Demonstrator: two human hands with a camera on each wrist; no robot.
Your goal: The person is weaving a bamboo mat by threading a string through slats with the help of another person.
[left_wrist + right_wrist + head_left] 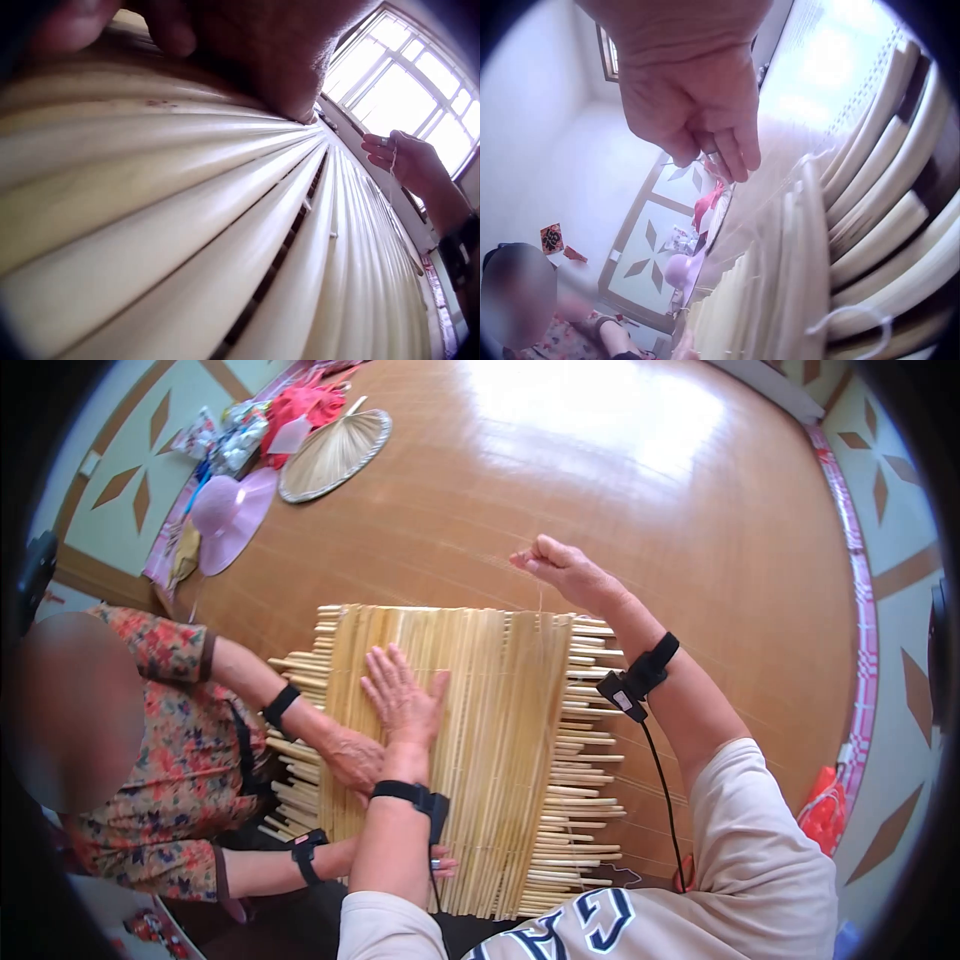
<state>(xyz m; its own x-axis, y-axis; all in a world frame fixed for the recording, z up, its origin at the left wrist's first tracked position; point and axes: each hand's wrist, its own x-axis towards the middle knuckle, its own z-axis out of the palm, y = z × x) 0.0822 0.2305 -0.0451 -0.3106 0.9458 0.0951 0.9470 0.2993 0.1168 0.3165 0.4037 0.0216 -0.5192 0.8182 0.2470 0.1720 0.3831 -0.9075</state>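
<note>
A mat of pale wooden sticks and flat slats [490,710] lies before me, with thin cord crossing it. My left hand [402,695] rests flat on its upper part, fingers spread. In the left wrist view, that hand's underside looms dark and close over the slats. Raised above the mat's far right corner, my right hand [565,568] pinches a thin white string [392,174], which hangs down toward the mat. The right wrist view shows the same hand [697,112] with curled fingers and a ring. A loose loop of string [855,309] lies over the stick ends.
Another person in a flowered shirt [165,730] sits at the left, one hand [355,760] beside my left forearm, the other lower over the mat. Uneven stick ends [590,760] jut out on both sides. A palm-leaf fan [335,455] and purple hat [235,515] lie farther back.
</note>
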